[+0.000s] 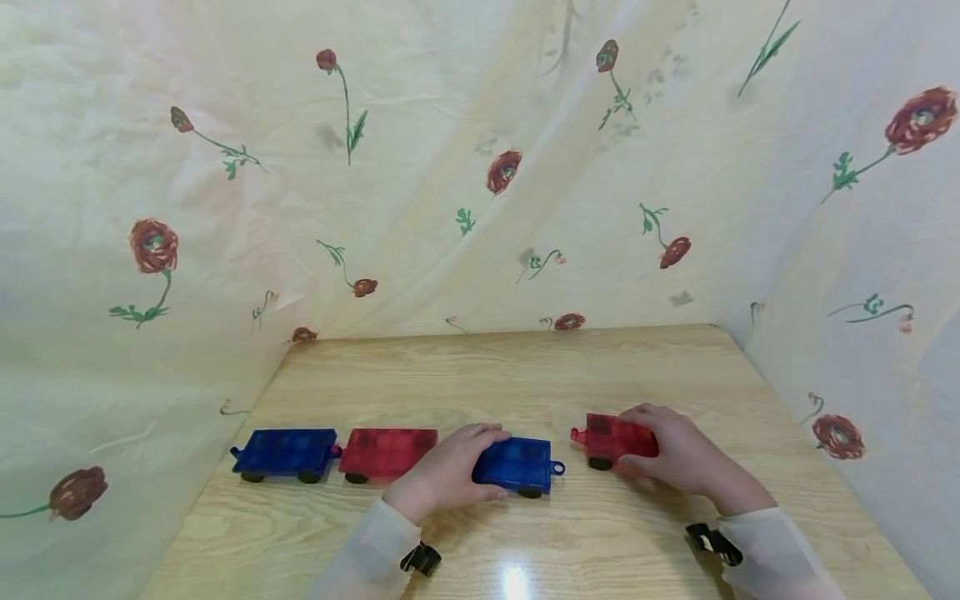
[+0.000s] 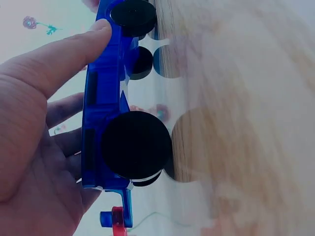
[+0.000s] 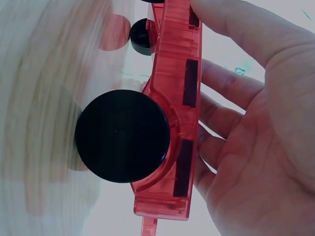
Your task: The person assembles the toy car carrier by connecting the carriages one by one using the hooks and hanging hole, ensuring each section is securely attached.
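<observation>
My left hand (image 1: 446, 471) grips a blue toy train wagon (image 1: 523, 463) by its sides, thumb at the near side. A small ring sticks out of its right end. In the left wrist view, its black wheels (image 2: 135, 145) stand on the tabletop and a blue peg at its rear sits in a red ring (image 2: 117, 222). Farther right, my right hand (image 1: 678, 454) holds a red toy wagon (image 1: 606, 437) across its sides. That wagon's red hook points left toward the blue ring, with a gap between. Black wheels (image 3: 123, 136) show in the right wrist view.
Left of my left hand stands another red wagon (image 1: 386, 450), linked to a blue wagon (image 1: 288, 452) at the far left. All are on a wood-grain table (image 1: 487, 367). Flower-patterned cloth (image 1: 420, 167) hangs around its back and sides.
</observation>
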{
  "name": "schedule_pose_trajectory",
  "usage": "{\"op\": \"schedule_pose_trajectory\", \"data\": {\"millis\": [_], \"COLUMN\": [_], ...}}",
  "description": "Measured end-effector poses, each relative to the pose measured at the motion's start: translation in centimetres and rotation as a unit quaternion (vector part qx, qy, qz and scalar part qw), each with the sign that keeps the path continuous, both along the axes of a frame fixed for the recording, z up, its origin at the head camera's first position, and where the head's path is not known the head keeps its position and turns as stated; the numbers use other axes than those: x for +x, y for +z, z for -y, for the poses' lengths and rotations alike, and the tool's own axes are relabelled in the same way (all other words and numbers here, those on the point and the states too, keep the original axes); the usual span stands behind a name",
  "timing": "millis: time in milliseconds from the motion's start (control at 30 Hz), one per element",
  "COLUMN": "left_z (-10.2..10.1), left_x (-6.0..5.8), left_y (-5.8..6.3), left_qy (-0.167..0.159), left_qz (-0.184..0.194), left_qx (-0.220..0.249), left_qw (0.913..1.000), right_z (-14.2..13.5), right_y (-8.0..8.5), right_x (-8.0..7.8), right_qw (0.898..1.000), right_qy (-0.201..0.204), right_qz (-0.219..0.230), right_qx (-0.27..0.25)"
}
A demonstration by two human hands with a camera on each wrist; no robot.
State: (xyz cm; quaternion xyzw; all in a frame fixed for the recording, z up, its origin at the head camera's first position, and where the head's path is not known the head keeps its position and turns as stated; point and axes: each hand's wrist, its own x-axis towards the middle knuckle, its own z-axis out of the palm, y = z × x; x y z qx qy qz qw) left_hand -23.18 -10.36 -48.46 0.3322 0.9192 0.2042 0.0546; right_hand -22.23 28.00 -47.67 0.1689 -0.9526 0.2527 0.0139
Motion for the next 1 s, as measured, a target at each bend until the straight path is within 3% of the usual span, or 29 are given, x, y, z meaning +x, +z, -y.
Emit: {"op": "schedule_pose_trajectory", "data": {"millis": [500, 1000], "left_z": [0.3, 1.2], "left_x": [0.2, 0.2], "left_y": [0.4, -0.4], "left_qy": [0.023, 0.031], "left_qz": [-0.026, -0.030], "left_qx": [-0.024, -0.002], "left_qw": [0.9991, 0.9991], "right_z": [1.0, 1.7], "right_y": [0.1, -0.2], "right_x": [0.2, 0.5], "right_qw": [1.000, 1.000], "right_qy": [0.018, 0.028], "right_qz": [-0.004, -0.015], "right_qx": [-0.007, -0.002]}}
